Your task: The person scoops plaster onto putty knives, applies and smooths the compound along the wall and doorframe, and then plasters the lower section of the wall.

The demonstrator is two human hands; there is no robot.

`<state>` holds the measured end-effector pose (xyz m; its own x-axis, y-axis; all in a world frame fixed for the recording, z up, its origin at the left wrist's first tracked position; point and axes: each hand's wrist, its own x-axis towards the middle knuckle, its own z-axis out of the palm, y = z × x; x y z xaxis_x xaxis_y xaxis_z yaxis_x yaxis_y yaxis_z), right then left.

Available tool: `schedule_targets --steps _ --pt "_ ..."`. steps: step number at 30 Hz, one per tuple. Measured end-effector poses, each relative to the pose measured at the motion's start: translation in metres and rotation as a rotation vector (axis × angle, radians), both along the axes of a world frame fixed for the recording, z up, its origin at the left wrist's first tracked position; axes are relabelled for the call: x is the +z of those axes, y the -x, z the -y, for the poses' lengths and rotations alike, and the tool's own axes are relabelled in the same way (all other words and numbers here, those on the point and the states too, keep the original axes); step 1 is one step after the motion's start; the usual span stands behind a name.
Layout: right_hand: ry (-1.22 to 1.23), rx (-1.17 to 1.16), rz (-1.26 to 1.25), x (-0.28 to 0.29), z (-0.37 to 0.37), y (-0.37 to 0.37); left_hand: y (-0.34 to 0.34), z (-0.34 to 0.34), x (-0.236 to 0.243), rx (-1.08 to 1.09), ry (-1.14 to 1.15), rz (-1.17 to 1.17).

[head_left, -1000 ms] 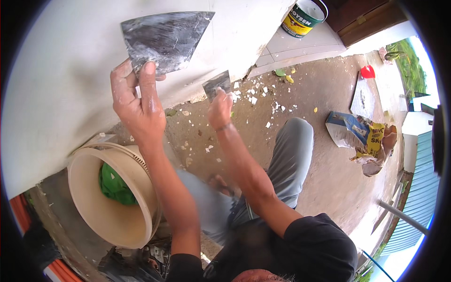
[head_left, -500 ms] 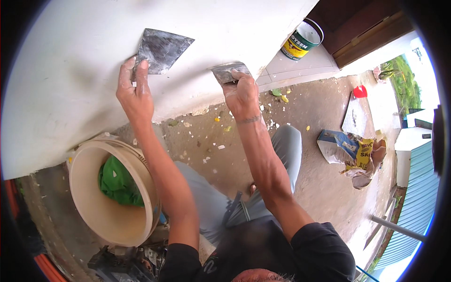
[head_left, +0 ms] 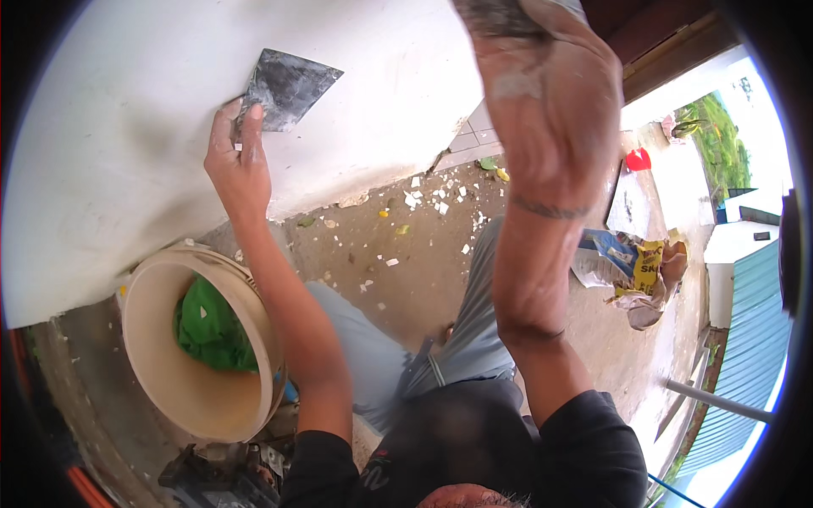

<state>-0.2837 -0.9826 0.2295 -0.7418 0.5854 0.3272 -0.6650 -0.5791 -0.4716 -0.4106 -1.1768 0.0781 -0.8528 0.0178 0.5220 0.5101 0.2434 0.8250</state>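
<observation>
My left hand [head_left: 240, 161] pinches the lower left corner of a dark grey, kite-shaped putty scraper [head_left: 292, 87], smeared with whitish filler, in front of the white wall [head_left: 398, 93]. High up and close to the view, my right hand [head_left: 550, 102] is wrapped round a second grey putty scraper [head_left: 501, 17]. That scraper is cut by the upper edge and partly hidden by the hand, so whether it touches the wall cannot be told. White residue marks the skin of both hands.
At lower left stands a beige bucket [head_left: 140, 364] with a green cloth [head_left: 212, 326] inside. White chips [head_left: 412, 200] are strewn on the concrete floor below the wall. On the right lie a torn paper bag [head_left: 648, 275] and a pale board [head_left: 629, 203] with something red [head_left: 638, 159].
My right hand has swung up and to the right with its scraper, hiding the paint pail by the door. My left hand and its scraper have barely moved. More white chips show on the floor.
</observation>
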Motion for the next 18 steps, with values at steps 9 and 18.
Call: schedule_targets --steps 9,18 --pt "-0.667 -0.506 0.983 -0.232 0.044 0.003 0.0 0.008 -0.003 -0.09 -0.158 0.131" --pt "-0.58 -1.033 0.667 -0.253 0.106 0.133 0.004 0.006 -0.007 -0.181 -0.249 0.123"
